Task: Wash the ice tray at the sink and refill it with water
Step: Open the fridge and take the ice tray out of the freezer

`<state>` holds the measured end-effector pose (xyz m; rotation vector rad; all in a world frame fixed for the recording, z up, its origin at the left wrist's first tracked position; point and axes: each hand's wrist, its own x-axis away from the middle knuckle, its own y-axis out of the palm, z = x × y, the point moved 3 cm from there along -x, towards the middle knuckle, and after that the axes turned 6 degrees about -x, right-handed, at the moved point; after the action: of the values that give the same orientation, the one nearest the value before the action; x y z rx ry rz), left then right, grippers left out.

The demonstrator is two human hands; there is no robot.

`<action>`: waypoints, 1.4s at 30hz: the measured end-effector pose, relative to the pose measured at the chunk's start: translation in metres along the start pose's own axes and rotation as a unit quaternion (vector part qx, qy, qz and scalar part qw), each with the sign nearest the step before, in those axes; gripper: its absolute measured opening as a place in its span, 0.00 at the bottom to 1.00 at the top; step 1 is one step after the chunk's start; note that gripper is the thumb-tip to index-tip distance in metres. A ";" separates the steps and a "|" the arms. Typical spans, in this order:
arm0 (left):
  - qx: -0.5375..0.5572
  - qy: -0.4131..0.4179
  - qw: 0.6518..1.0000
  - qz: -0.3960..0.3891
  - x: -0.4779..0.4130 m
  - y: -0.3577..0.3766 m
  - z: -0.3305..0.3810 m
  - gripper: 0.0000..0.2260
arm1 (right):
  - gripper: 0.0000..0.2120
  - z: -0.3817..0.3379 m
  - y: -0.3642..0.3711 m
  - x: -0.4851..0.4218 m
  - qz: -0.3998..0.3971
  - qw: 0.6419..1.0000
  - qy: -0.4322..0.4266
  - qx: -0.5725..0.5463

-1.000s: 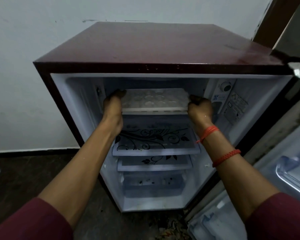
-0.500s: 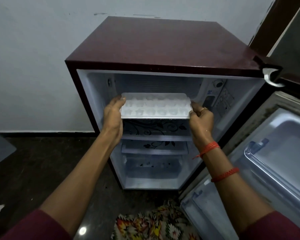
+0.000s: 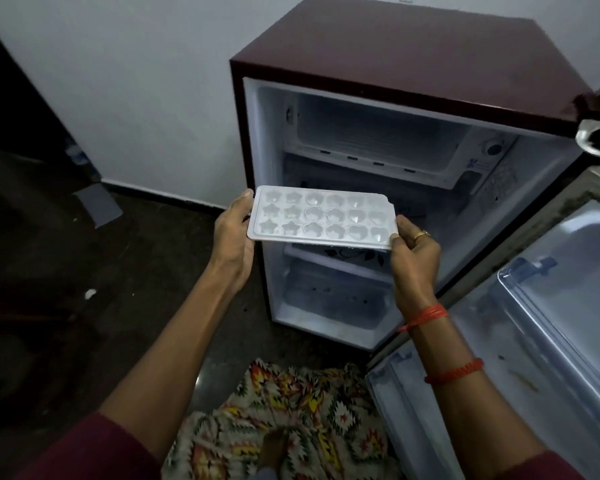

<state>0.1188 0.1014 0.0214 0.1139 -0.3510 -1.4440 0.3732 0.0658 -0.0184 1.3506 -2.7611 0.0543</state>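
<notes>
Fingers (image 3: 400, 226) on both sides are pinching the short ends of the white plastic ice tray (image 3: 321, 216). Left hand (image 3: 232, 237): thumb over the left rim, the rest underneath and hidden. Right hand (image 3: 414, 249): thumb on top at the right corner, other fingers curled under.

Scene, big to small:
- maroon mini fridge (image 3: 413, 64) against the pale wall, standing open, freezer compartment (image 3: 378, 140) at the top
- white-lined fridge door (image 3: 561, 323) swung wide to the right
- dark floor (image 3: 136, 271), with patterned woven fabric (image 3: 291, 427) low in view
- tray held roughly level in the air in front of the fridge opening, about level with the middle shelves, touching only the two hands. It has star and heart cells; can't tell whether they hold ice, frost or nothing
- red thread bands (image 3: 426, 317) on the right wrist, gold ring (image 3: 421, 234)

Change: a second ago the tray sat inside the freezer compartment with both hands reaching in. Half a second ago it was at the compartment's mouth. Now it's fully out, lower and nearer the person.

Read: retrieval is done, wash and refill haven't started. No sink in view, so the next move is a carry. Keep the tray level in case of meltwater. The door is open, and closing it likely means freeing one hand.
</notes>
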 end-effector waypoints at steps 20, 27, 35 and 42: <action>0.132 0.021 0.953 0.272 0.222 -0.173 0.025 0.30 | 0.18 0.005 0.041 0.191 -0.227 0.970 0.070 -0.051; 0.172 0.053 0.915 0.361 0.307 -0.220 0.019 0.41 | 0.18 0.015 0.055 0.258 -0.311 0.944 0.104 -0.039; 0.205 0.089 0.868 0.444 0.404 -0.254 -0.001 0.33 | 0.18 0.012 0.057 0.337 -0.396 0.908 0.130 -0.026; 0.232 0.131 0.820 0.506 0.482 -0.268 -0.014 0.33 | 0.18 0.012 0.047 0.397 -0.455 0.879 0.142 -0.008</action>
<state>-0.0897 -0.4087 0.0114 0.4448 -0.4357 -0.2504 0.0926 -0.2180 -0.0006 2.2516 -1.6620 0.1582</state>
